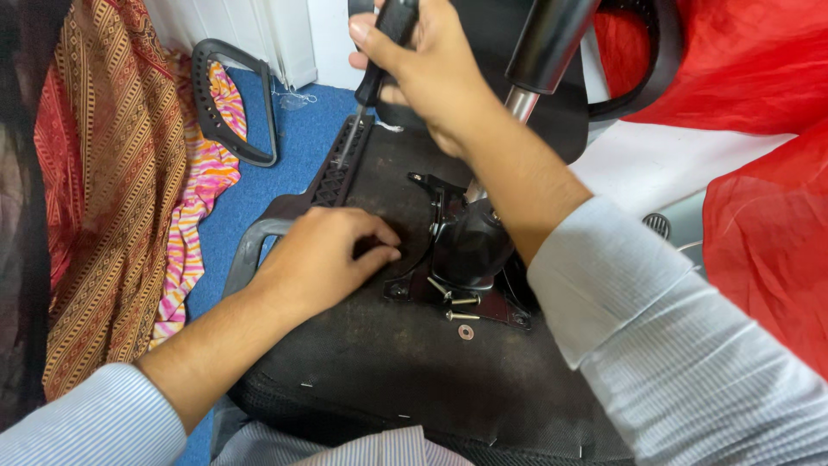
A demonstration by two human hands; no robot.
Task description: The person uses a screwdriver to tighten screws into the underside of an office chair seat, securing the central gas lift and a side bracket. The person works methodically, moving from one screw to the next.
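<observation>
An office chair lies upside down with the black underside of its seat [405, 362] facing up. My right hand [423, 60] grips a black-handled screwdriver [373, 69] whose shaft points down at the ribbed black armrest bracket [338, 177] at the seat's far left edge. My left hand [323, 259] rests fingers-down on the seat beside the bracket, pressing there; whether it pinches anything is hidden. The black tilt mechanism plate [457, 259] with the gas-lift column [526, 78] stands at the seat's middle. Loose screws [453, 298] and a washer [466, 332] lie by the plate.
A detached black armrest [233, 103] lies on the blue carpet [285, 155] at the far left. Patterned brown and striped pink fabric [121, 207] hangs along the left. Red cloth [759, 173] covers the right side. A grey armrest loop [254, 246] juts from the seat's left edge.
</observation>
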